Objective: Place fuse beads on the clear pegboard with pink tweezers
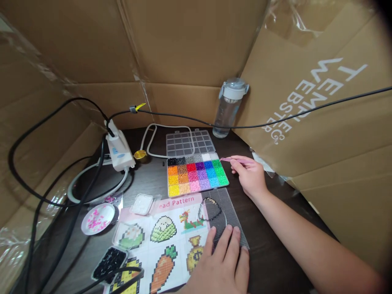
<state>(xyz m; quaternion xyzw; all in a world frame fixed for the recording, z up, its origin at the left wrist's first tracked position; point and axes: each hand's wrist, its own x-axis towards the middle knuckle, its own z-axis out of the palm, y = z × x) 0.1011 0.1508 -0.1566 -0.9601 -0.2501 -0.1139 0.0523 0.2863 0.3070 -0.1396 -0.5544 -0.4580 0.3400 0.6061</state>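
My left hand (219, 261) lies flat with its fingers spread over the lower part of a clear pegboard (233, 210) and the edge of a printed bead pattern sheet (147, 241). On the pegboard, just beyond the fingertips, is a curved outline of dark and pale beads (215, 200). My right hand (249, 175) pinches pink tweezers (227, 159), their tips at the right edge of a compartment box (199, 191). Sorted by colour, small fuse beads (191, 168) fill that box, and its clear lid (190, 143) is folded back. Whether the tips hold a bead is too small to tell.
Left of the sheet are a white dish (112, 210) with pink beads, a container of white beads (143, 203) and one of black pieces (110, 263). A power strip (118, 149), black cables (196, 118) and a water bottle (228, 108) stand before cardboard walls (190, 45).
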